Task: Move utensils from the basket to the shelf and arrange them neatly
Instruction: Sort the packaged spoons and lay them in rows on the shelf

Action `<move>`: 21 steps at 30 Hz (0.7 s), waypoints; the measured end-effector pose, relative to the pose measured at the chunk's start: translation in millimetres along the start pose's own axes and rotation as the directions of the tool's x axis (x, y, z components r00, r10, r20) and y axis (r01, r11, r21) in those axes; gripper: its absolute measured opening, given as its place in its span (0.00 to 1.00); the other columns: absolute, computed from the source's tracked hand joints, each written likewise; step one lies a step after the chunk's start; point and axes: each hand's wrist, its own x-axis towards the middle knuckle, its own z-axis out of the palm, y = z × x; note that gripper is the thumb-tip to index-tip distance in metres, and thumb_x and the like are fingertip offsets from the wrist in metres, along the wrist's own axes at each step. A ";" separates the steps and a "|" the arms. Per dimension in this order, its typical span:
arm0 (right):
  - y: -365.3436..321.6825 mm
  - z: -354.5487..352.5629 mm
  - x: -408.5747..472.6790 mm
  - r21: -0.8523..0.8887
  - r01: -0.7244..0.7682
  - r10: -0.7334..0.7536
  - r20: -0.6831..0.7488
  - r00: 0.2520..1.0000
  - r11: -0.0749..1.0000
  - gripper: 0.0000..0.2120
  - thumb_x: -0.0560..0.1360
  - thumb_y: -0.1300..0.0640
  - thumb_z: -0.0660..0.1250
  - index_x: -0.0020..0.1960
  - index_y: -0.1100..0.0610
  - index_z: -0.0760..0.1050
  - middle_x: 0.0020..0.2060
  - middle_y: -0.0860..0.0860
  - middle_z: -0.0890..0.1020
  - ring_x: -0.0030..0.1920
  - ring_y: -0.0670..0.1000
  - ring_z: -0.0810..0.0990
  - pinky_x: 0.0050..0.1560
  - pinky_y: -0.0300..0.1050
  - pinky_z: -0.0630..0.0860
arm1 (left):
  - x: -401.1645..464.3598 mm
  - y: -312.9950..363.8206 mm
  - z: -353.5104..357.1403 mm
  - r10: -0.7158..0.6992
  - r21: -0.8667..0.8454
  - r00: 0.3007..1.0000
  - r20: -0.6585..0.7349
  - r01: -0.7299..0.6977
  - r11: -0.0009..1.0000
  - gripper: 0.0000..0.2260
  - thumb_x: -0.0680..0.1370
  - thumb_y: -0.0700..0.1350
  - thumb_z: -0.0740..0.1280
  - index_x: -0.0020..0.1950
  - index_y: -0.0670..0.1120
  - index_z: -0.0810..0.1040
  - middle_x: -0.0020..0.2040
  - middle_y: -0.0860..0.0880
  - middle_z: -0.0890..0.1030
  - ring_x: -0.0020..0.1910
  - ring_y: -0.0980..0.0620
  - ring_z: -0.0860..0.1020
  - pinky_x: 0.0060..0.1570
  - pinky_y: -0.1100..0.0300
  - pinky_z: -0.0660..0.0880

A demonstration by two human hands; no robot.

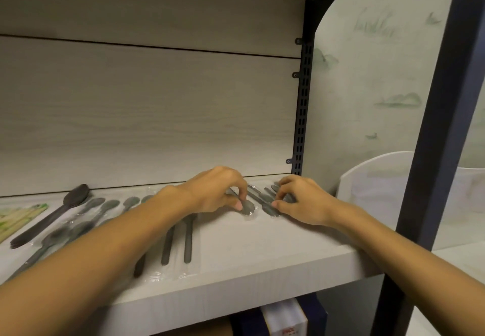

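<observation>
Fingers of the left hand (217,191) curl down and pinch the bowl end of a wrapped grey spoon (248,207) lying on the pale shelf (236,251). Just to their right, the right hand (301,199) pinches a second wrapped spoon (270,208) between thumb and bent fingers. Both spoons lie slanted, apart from each other. To the left of the fingers, more wrapped spoons (107,206) lie in a row, beside a dark ladle (52,217) and a green-printed packet (18,217). Below the fingers, a box (284,320) bears red print too blurred to read.
</observation>
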 end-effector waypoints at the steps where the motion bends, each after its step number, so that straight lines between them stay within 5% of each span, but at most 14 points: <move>1: -1.8 -0.1 1.5 -0.006 0.002 -0.002 -0.010 1.000 1.000 0.08 0.75 0.49 0.68 0.45 0.52 0.83 0.60 0.48 0.77 0.64 0.49 0.73 0.65 0.45 0.68 | -3.6 -1.9 -3.1 0.004 -0.012 1.000 -0.018 -0.004 1.000 0.05 0.72 0.49 0.73 0.44 0.52 0.79 0.49 0.55 0.80 0.52 0.52 0.76 0.52 0.52 0.73; 6: -13.3 -2.8 4.7 0.021 -0.016 0.017 -0.060 0.998 1.000 0.08 0.73 0.52 0.67 0.39 0.52 0.82 0.44 0.46 0.82 0.49 0.50 0.79 0.54 0.51 0.77 | -20.9 -6.1 -22.8 -0.030 -0.072 0.985 -0.171 0.018 0.997 0.09 0.73 0.48 0.73 0.40 0.55 0.73 0.46 0.53 0.83 0.49 0.51 0.79 0.51 0.50 0.74; 9: -24.5 -7.2 9.2 0.064 -0.069 0.077 -0.134 0.988 0.996 0.09 0.75 0.49 0.66 0.45 0.52 0.82 0.47 0.49 0.83 0.52 0.52 0.79 0.54 0.51 0.77 | -33.4 -6.9 -32.3 -0.045 -0.086 0.962 -0.270 0.023 0.996 0.07 0.74 0.48 0.73 0.42 0.49 0.76 0.43 0.54 0.83 0.46 0.53 0.79 0.50 0.52 0.75; 12: -33.1 -5.8 14.9 -0.035 -0.146 0.144 -0.063 0.988 0.989 0.16 0.76 0.44 0.65 0.51 0.54 0.83 0.50 0.52 0.82 0.58 0.56 0.73 0.56 0.52 0.74 | -45.6 -6.0 -37.6 -0.086 -0.076 0.921 -0.380 0.062 0.995 0.10 0.72 0.52 0.73 0.43 0.49 0.75 0.39 0.57 0.80 0.44 0.55 0.79 0.55 0.55 0.69; 15: -38.0 -1.0 18.2 -0.070 -0.176 0.177 0.014 0.984 0.982 0.14 0.76 0.44 0.67 0.45 0.53 0.84 0.45 0.51 0.83 0.55 0.56 0.74 0.55 0.52 0.75 | -56.2 -0.9 -40.4 -0.166 -0.082 0.879 -0.446 0.144 0.986 0.14 0.70 0.55 0.74 0.44 0.50 0.72 0.36 0.57 0.78 0.39 0.54 0.77 0.53 0.56 0.62; 19: -43.5 0.9 19.4 0.001 -0.197 0.197 -0.073 0.978 0.980 0.08 0.74 0.48 0.69 0.44 0.52 0.84 0.47 0.50 0.83 0.53 0.53 0.70 0.55 0.51 0.74 | -67.4 5.4 -45.0 -0.318 -0.344 0.855 -0.410 0.178 0.922 0.16 0.70 0.53 0.76 0.48 0.52 0.71 0.38 0.52 0.78 0.34 0.48 0.77 0.35 0.51 0.77; 21: -42.7 1.0 20.0 0.090 -0.185 0.195 -0.115 0.974 0.979 0.07 0.74 0.48 0.68 0.41 0.50 0.81 0.48 0.49 0.83 0.55 0.53 0.75 0.56 0.52 0.75 | -72.4 5.7 -47.5 -0.378 -0.433 0.831 -0.408 0.188 0.881 0.17 0.71 0.50 0.75 0.51 0.51 0.70 0.39 0.48 0.79 0.31 0.47 0.79 0.34 0.50 0.78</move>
